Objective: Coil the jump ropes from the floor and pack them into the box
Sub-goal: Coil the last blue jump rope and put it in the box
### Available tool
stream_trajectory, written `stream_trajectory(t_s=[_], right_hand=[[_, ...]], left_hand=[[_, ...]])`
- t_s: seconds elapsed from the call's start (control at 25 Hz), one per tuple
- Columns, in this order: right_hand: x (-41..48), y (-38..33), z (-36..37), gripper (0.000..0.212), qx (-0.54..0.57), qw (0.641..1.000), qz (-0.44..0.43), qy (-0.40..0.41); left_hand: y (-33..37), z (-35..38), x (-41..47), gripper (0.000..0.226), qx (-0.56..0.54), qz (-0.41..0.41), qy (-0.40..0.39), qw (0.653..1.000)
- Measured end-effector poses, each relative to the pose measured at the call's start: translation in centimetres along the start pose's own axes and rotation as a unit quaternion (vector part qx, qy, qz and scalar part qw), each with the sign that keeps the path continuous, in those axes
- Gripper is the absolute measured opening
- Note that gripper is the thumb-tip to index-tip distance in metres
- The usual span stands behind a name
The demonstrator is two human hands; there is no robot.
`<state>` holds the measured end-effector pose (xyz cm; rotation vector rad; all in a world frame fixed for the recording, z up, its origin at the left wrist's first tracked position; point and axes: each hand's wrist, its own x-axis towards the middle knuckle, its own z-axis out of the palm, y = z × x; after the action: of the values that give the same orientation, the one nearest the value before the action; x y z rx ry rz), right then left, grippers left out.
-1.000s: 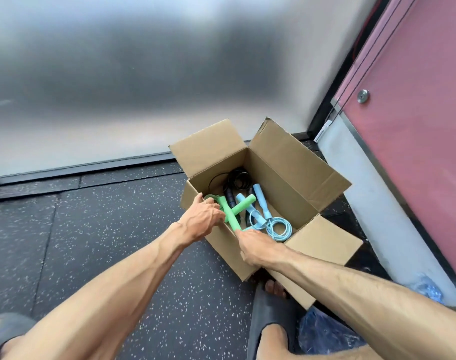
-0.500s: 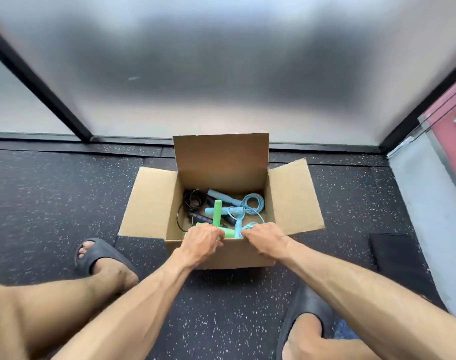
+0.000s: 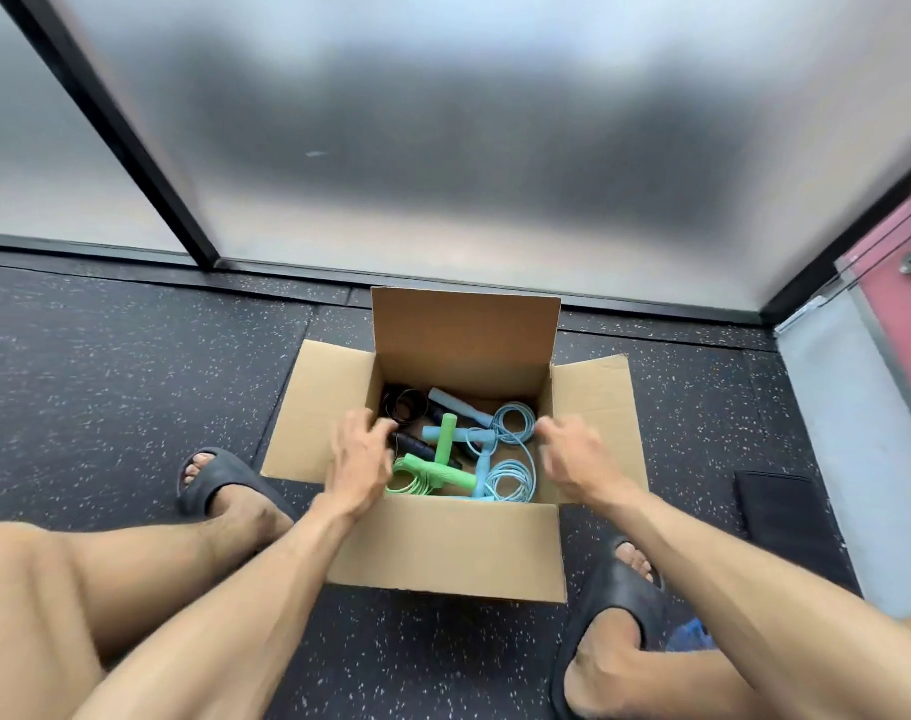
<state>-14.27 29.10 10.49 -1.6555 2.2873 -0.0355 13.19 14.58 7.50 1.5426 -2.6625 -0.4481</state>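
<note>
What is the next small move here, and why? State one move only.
Probably fold the left flap and right flap inward. The green rope, blue ropes and black rope all lie coiled inside the box, no rope shows on the floor, and the left hand and right hand hover empty beside those flaps.

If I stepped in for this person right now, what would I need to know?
Left hand and right hand: both over the open brown cardboard box, blurred, apparently holding nothing.
In the box, coiled: green jump rope, light blue jump ropes, black jump rope.
Done: those ropes packed.
Left: no rope shows on the speckled dark floor in view; check outside it. Flaps stand open.
</note>
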Motion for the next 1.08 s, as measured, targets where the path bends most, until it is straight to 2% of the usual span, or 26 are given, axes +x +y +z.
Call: stream_trajectory(t_s=[0.04, 0.12, 0.2, 0.24, 0.32, 0.4, 0.48, 0.56, 0.64, 0.68, 0.76, 0.84, 0.92, 1.0, 1.08], right_hand=[[0.0, 1.3, -0.4, 0.036, -0.026, 0.996, 0.061, 0.06], [-0.4, 3.5, -1.4, 0.048, -0.014, 0.974, 0.205, 0.096], [-0.9, 4.9, -2.1, 0.053, 0.082, 0.942, 0.311, 0.096], [-1.0, 5.3, -2.7, 0.05, 0.136, 0.925, 0.34, 0.096], [-0.8, 5.3, -3.4, 0.034, 0.218, 0.911, 0.329, 0.121], [-0.5, 3.9, -4.1, 0.024, 0.258, 0.919, 0.252, 0.158], [-0.1, 1.5, -4.0, 0.023, 0.269, 0.936, 0.166, 0.158], [0.3, -0.9, -3.1, 0.026, 0.245, 0.958, 0.089, 0.121], [0.6, -2.7, -1.4, 0.031, 0.182, 0.982, 0.013, 0.056], [0.6, -3.2, -0.5, 0.033, 0.146, 0.989, -0.014, 0.021], [0.8, -3.5, 1.4, 0.036, 0.072, 0.996, -0.046, -0.028], [0.7, -3.3, 2.7, 0.039, -0.007, 0.996, -0.072, -0.055], [0.9, -2.9, 3.5, 0.041, -0.044, 0.993, -0.084, -0.074], [1.3, -3.0, 3.1, 0.04, -0.014, 0.994, -0.071, -0.087], [2.3, -3.2, 1.7, 0.039, 0.065, 0.993, -0.034, -0.089]], left_hand=[[-1.5, -1.0, 0.6, 0.056, -0.001, -0.091, 0.011, 0.996], [-4.6, -3.0, 1.2, 0.066, -0.016, -0.243, -0.026, 0.969], [-6.6, -4.7, 1.1, 0.063, -0.095, -0.309, -0.055, 0.945], [-6.9, -5.5, 1.0, 0.058, -0.135, -0.316, -0.037, 0.939], [-6.1, -6.6, 0.6, 0.04, -0.154, -0.281, 0.066, 0.945], [-3.6, -7.5, -0.1, 0.023, -0.14, -0.179, 0.152, 0.962], [-0.5, -7.1, -0.9, 0.014, -0.125, -0.051, 0.16, 0.978], [2.2, -5.2, -1.7, 0.016, -0.103, 0.057, 0.099, 0.988], [4.0, -2.6, -3.1, 0.037, -0.022, 0.134, -0.028, 0.99], [4.5, -1.2, -4.0, 0.052, 0.045, 0.166, -0.103, 0.98], [4.9, 1.0, -6.1, 0.084, 0.152, 0.216, -0.23, 0.937], [4.3, 2.4, -7.5, 0.113, 0.206, 0.247, -0.281, 0.904], [3.8, 2.9, -7.8, 0.131, 0.245, 0.257, -0.287, 0.89], [4.1, 2.7, -7.4, 0.136, 0.259, 0.259, -0.305, 0.879], [5.3, 0.7, -5.8, 0.131, 0.209, 0.223, -0.386, 0.87]])
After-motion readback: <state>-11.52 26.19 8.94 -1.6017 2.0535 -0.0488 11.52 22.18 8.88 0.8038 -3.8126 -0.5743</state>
